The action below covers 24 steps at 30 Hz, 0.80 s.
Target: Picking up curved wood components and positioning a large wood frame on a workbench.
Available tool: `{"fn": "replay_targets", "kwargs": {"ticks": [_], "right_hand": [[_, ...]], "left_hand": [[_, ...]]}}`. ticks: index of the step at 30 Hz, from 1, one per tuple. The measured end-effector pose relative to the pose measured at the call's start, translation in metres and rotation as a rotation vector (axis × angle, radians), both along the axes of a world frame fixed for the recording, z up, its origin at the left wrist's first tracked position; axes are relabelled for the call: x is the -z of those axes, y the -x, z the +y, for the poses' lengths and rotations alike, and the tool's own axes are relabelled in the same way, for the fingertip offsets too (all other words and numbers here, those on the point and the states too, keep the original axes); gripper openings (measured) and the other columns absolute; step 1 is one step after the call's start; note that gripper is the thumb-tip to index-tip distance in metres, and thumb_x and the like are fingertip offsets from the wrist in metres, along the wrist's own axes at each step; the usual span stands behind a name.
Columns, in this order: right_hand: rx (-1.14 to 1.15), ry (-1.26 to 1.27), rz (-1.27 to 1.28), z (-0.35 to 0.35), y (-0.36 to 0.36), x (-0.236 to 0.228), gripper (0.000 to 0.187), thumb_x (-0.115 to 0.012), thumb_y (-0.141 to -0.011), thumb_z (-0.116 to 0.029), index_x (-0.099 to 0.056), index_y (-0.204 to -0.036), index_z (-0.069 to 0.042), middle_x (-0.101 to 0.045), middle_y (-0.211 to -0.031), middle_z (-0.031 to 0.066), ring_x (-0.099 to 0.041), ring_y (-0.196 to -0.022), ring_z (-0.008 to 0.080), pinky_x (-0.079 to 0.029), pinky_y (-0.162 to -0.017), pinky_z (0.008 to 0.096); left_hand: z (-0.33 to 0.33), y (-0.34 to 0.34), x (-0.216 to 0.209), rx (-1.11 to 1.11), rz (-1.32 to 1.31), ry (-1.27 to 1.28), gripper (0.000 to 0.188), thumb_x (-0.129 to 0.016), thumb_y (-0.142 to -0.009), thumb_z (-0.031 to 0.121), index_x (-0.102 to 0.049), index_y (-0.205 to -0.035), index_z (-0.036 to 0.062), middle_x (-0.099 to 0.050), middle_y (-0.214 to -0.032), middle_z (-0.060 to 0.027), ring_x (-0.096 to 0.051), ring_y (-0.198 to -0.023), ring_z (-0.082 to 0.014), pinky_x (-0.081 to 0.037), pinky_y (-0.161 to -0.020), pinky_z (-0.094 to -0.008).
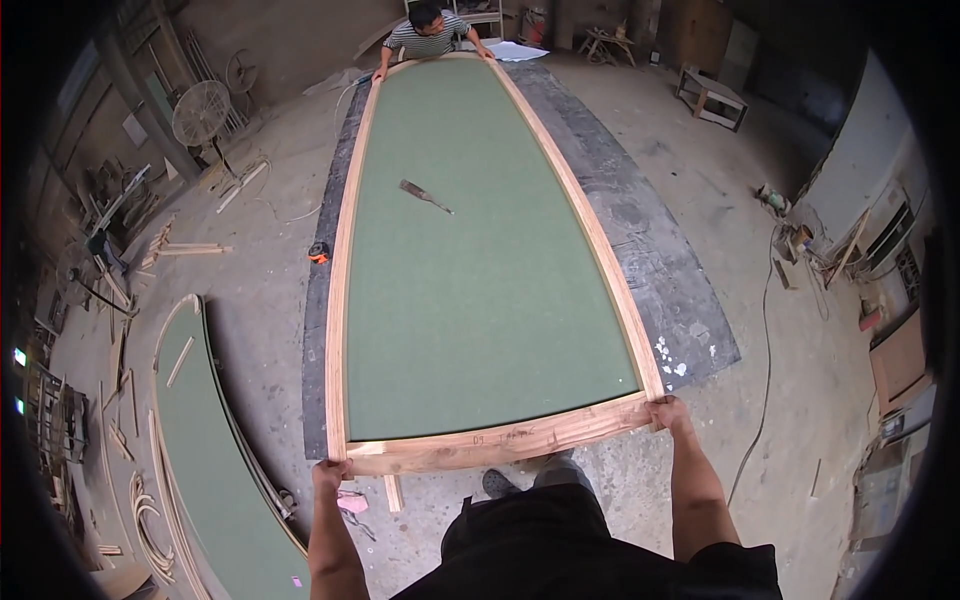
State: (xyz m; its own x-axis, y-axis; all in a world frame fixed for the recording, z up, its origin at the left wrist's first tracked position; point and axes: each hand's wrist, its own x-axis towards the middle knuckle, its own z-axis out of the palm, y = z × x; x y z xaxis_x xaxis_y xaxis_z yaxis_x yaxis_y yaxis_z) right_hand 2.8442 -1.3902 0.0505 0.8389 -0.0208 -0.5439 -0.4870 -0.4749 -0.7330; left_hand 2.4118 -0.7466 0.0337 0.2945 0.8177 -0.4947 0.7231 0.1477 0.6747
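A long green panel (470, 290) lies flat on a dark-topped table, bordered by a pale wooden frame (500, 437). My left hand (333, 473) is closed around the near left corner of the frame. At the near right corner, my right hand (668, 410) grips the wood, its thumb on top. A small hand tool (425, 195) with a broad dark end and a thin tip rests on the panel; its kind is unclear. Opposite me, a person in a striped shirt (430, 38) leans over the far end, a hand at each far corner of the frame.
The dark tabletop (690, 300) extends past the frame on both sides. An orange-and-black tape measure (318, 253) sits on its left edge. A second green panel (215, 450) lies lower left, near loose wood strips (195, 248). A standing fan (203, 115) is farther back. A cable (768, 330) crosses the right floor.
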Motion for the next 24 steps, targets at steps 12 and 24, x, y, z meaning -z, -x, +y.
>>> {"fn": "replay_targets", "kwargs": {"ticks": [12, 24], "right_hand": [[0.004, -0.034, -0.028, 0.002, 0.000, 0.002, 0.028, -0.074, -0.075, -0.007, -0.065, -0.100, 0.002, -0.068, -0.094, 0.0072, -0.063, -0.083, 0.0157, -0.050, -0.076, 0.0292], [-0.015, 0.072, -0.048, -0.009, -0.003, 0.009, 0.034, -0.079, -0.070, -0.008, -0.067, -0.099, 0.004, -0.069, -0.093, 0.0072, -0.063, -0.082, 0.0157, -0.050, -0.074, 0.0295]], "left_hand": [[0.007, 0.007, 0.014, 0.003, 0.006, -0.035, 0.038, -0.084, -0.067, 0.019, -0.067, -0.091, -0.0054, -0.068, -0.080, -0.0090, -0.062, -0.067, -0.0165, -0.051, -0.061, -0.0322], [0.001, 0.001, 0.008, -0.012, 0.004, -0.019, 0.040, -0.082, -0.068, 0.015, -0.065, -0.098, -0.0052, -0.068, -0.085, -0.0092, -0.063, -0.068, -0.0171, -0.051, -0.060, -0.0324]]}}
